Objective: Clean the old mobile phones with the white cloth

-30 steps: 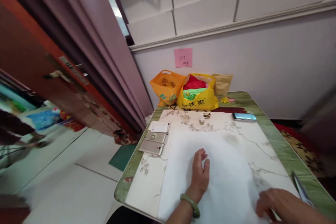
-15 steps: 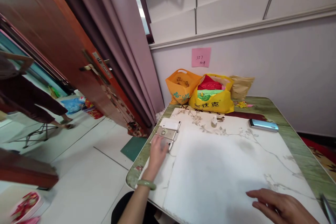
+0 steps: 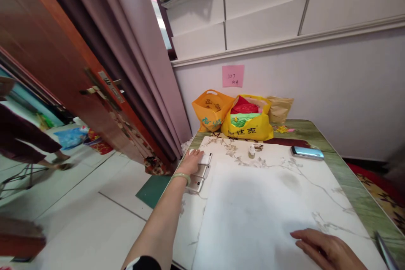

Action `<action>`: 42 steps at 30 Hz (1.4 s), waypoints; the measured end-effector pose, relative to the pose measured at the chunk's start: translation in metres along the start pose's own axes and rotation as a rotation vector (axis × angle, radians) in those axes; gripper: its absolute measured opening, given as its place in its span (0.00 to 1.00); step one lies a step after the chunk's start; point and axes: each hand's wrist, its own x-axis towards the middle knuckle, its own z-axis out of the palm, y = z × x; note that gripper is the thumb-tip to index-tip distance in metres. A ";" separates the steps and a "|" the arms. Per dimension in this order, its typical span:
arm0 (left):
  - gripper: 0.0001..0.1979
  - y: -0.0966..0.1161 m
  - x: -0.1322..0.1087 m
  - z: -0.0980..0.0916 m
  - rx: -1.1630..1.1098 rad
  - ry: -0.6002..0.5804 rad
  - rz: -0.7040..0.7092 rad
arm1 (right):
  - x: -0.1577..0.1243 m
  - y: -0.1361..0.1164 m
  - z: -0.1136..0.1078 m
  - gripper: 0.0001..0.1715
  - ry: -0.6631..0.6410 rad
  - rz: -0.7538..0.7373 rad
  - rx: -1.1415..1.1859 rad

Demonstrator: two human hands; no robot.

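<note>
My left hand point(image 3: 190, 163) reaches to the table's left side, its fingers laid over the left part of a white phone point(image 3: 206, 158). Just below that phone, a second, greyish phone point(image 3: 203, 170) is partly covered by the hand. A third phone point(image 3: 198, 184) lies nearest to me in this column, beside my wrist with its green bangle point(image 3: 181, 177). At the lower right, my right hand point(image 3: 327, 247) hovers above or rests by the white sheet point(image 3: 247, 215); which one I cannot tell. Its thumb and fingers are apart, with nothing between them.
Toward the wall stand an orange bag point(image 3: 212, 112), a yellow bag point(image 3: 248, 124) and a tan pouch point(image 3: 280, 109). A small bottle point(image 3: 252, 152) and a shiny blue case point(image 3: 307, 153) sit on the floral cover. At left are a wooden door point(image 3: 72, 50) and a person's legs point(image 3: 28, 139).
My left hand has moved up from the nearest phone to the white phone at the top of the column. My right hand stays about where it was. The view has shifted slightly.
</note>
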 end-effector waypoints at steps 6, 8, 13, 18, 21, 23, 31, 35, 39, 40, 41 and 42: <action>0.29 0.000 0.015 -0.004 0.043 -0.066 0.039 | 0.012 0.022 -0.026 0.19 0.100 0.106 0.006; 0.26 0.004 0.014 -0.014 0.059 -0.054 0.068 | 0.024 0.031 -0.036 0.21 0.174 0.161 -0.008; 0.20 0.035 0.006 -0.034 -0.026 0.130 0.052 | 0.065 0.058 -0.062 0.20 0.390 0.296 -0.079; 0.32 0.138 -0.031 -0.008 -1.158 0.250 -0.207 | 0.113 0.068 -0.069 0.20 0.428 0.482 -0.187; 0.25 0.202 -0.058 0.028 -1.964 -0.068 -0.333 | 0.133 0.066 -0.064 0.22 0.433 0.601 -0.186; 0.20 0.227 -0.069 0.049 -2.281 -0.198 -0.401 | 0.139 0.064 -0.060 0.20 0.418 0.631 -0.173; 0.17 0.241 -0.062 0.078 -2.737 -0.226 -0.516 | 0.127 0.042 -0.050 0.17 0.531 0.487 0.009; 0.16 0.243 -0.060 0.084 -2.815 -0.264 -0.513 | 0.109 -0.008 -0.020 0.20 0.566 0.237 0.340; 0.14 0.241 -0.062 0.087 -2.800 -0.258 -0.558 | 0.096 -0.049 0.010 0.18 0.128 -0.044 0.540; 0.15 0.240 -0.064 0.086 -2.793 -0.261 -0.556 | 0.095 -0.053 0.015 0.17 0.101 -0.089 0.500; 0.16 0.239 -0.066 0.085 -2.789 -0.271 -0.544 | 0.093 -0.055 0.019 0.17 0.135 -0.125 0.420; 0.18 0.238 -0.068 0.083 -2.790 -0.284 -0.524 | 0.092 -0.054 0.022 0.16 0.219 -0.157 0.312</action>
